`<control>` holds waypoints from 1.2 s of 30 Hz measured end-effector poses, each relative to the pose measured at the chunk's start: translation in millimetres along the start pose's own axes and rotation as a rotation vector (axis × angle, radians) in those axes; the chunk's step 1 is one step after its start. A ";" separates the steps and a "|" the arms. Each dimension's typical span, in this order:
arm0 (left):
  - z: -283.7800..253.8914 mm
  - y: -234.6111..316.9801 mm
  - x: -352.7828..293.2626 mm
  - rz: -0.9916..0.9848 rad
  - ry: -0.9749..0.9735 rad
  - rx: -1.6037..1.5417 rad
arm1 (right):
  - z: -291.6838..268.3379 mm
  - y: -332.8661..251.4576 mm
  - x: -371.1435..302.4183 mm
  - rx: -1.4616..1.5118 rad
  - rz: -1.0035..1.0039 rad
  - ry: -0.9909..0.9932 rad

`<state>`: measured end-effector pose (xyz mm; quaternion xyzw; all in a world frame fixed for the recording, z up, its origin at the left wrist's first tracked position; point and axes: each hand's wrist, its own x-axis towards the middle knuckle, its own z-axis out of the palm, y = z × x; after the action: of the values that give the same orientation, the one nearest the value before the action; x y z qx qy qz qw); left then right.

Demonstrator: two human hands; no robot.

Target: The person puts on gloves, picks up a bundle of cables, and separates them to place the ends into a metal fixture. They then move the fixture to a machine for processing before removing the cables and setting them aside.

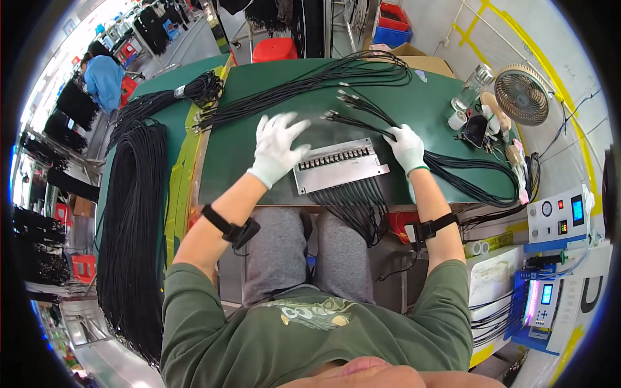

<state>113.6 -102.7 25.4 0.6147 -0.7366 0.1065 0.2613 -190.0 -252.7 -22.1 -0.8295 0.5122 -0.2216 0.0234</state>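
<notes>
My left hand (277,145), in a white glove, hovers with its fingers spread left of a silver metal test fixture (339,165). A row of dark sockets runs along the fixture's top, and several black cables (359,204) hang from its near side over the table edge. My right hand (407,147), also gloved, is closed around a bundle of black cables (475,173). The metal-tipped ends (349,97) of that bundle fan out up and left of the hand, while its looped length lies to the right. Another cable bundle (278,92) stretches across the table beyond my hands.
Thick black cable coils (132,213) cover the left side of the green table (427,97). A fan (521,95), a glass bottle (473,86) and small tools stand at the right. Control boxes (557,216) sit lower right. A person in blue (103,81) is far left.
</notes>
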 end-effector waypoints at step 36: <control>-2.7 6.1 -80.7 -0.171 -0.132 -0.531 | -90.7 -87.6 -71.7 1.272 0.436 -0.178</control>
<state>117.1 -31.5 -12.9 0.5903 -0.6996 -0.1529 0.3725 -179.0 -132.4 58.3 -0.5470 0.4339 -0.4010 0.5930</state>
